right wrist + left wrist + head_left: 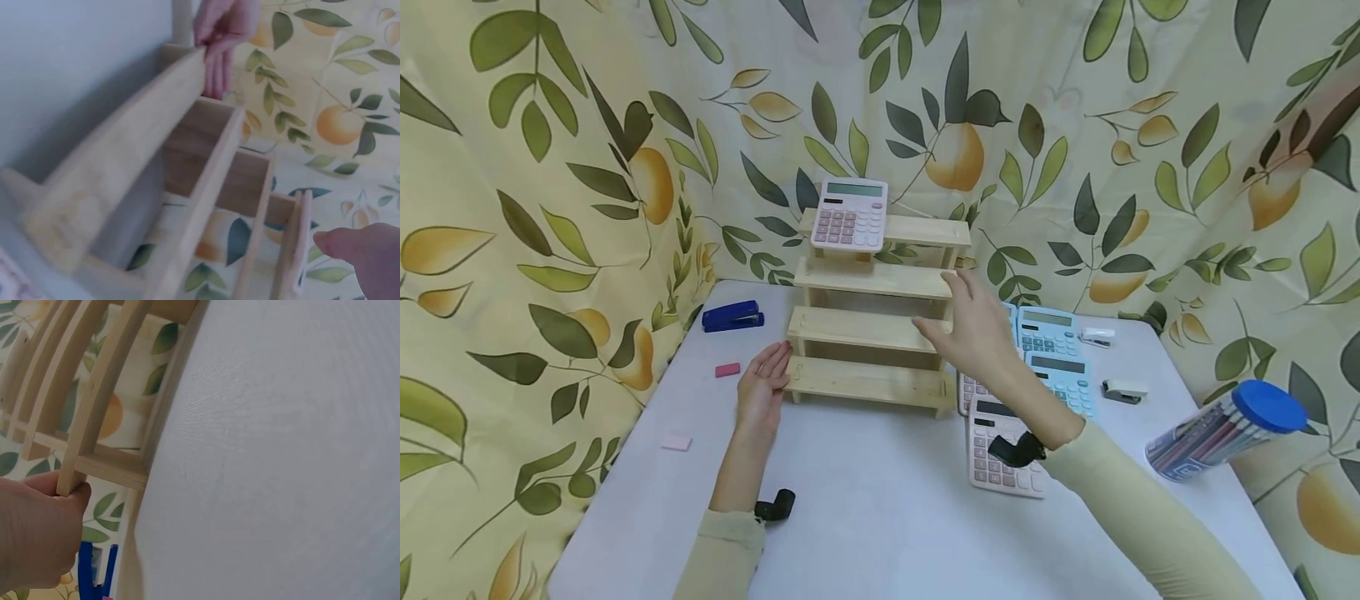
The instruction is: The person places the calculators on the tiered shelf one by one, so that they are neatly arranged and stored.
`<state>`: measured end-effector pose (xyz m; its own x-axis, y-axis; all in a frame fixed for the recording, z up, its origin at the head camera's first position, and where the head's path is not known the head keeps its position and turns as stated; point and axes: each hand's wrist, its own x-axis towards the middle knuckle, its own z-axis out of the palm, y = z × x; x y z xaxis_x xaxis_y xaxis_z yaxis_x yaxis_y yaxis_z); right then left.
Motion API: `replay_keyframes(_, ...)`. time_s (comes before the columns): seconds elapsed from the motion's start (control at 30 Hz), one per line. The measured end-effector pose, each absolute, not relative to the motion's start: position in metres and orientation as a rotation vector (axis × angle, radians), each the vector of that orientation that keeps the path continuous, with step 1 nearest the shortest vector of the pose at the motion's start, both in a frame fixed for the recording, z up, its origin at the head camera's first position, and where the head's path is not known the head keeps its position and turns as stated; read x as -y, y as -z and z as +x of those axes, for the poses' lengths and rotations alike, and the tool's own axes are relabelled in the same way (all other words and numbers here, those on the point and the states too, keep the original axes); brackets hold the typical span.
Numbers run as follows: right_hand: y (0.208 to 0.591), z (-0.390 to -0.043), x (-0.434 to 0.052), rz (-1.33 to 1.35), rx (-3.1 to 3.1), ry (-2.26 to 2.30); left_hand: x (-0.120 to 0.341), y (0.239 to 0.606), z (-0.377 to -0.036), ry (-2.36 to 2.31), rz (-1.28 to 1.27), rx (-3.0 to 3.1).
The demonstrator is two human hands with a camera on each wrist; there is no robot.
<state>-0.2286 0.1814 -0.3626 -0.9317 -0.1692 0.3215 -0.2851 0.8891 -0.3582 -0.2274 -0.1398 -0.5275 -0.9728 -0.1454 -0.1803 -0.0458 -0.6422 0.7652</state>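
A stepped wooden display rack (868, 382) with several tiers stands on the table. My left hand (763, 387) pinches the left end of its lowest board, thumb and fingers around the board's end (74, 478) in the left wrist view. My right hand (973, 325) is over the rack's right end, fingers extended and thumb spread apart, with nothing held. Only part of the right hand, its thumb (347, 242), shows in the right wrist view. A pink calculator (850, 215) leans upright on the top tier, at its left end.
Pink calculators (1000, 454) and blue calculators (1060, 375) lie right of the rack, partly behind my right arm. Further right are small white staplers (1124, 391) and a blue-lidded pencil tub (1217, 433). A blue stapler (732, 317), pink eraser (727, 370) and pale pink pad (677, 442) lie left.
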Motion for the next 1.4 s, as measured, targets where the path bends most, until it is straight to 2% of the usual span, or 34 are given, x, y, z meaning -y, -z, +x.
replay_keyframes(0.67, 0.424, -0.172, -0.248, 0.159, 2.885, -0.575, 0.139, 0.526, -0.226, 2.766, 0.392, 1.333)
replay_keyframes(1.4, 0.493, -0.114, -0.272, -0.017, 3.068, -0.640, 0.138, 0.530, -0.226, 2.752, 0.340, 1.274)
